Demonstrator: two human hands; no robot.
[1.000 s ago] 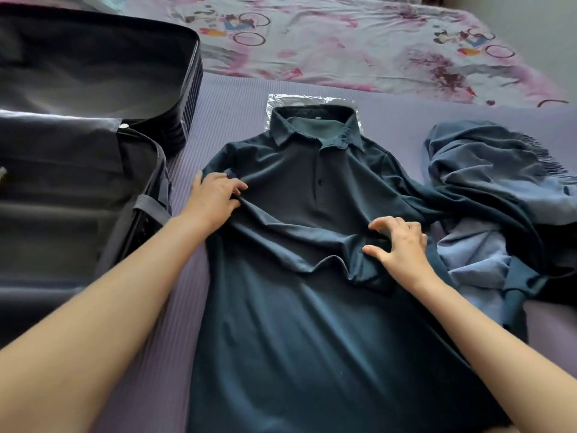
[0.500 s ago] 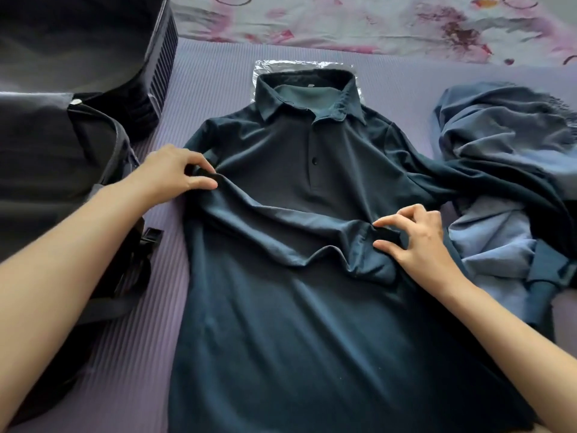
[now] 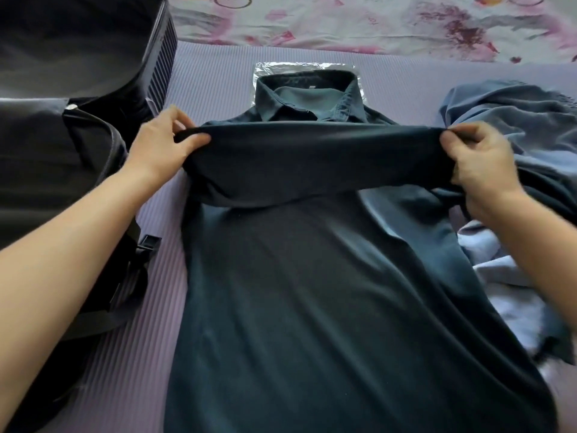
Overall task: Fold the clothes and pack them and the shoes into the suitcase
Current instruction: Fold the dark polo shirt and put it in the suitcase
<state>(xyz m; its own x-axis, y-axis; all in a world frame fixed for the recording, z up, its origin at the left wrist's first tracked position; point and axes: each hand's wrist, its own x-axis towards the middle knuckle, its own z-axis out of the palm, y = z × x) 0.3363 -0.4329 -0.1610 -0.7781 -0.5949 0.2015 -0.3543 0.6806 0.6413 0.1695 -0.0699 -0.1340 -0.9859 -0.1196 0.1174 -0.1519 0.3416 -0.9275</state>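
A dark teal polo shirt (image 3: 312,292) lies on a purple ribbed mat, collar away from me. My left hand (image 3: 162,145) pinches the shirt at its left side and my right hand (image 3: 480,164) pinches it at the right. Between them a band of fabric is lifted and stretched taut across the chest, hiding the buttons. An open black suitcase (image 3: 62,120) lies at the left, with dark lining and a strap with a buckle (image 3: 146,245). No shoes are in view.
A crumpled blue garment (image 3: 515,126) lies heaped at the right, partly under the shirt's sleeve. A clear plastic bag (image 3: 281,65) sticks out behind the collar. A floral bedsheet (image 3: 374,23) covers the far edge. The purple mat (image 3: 131,354) shows between suitcase and shirt.
Both hands have gripped the shirt and raised its fabric, pulling it taut into a straight band across the chest. My right hand moved outward to the right. The view tilted down.
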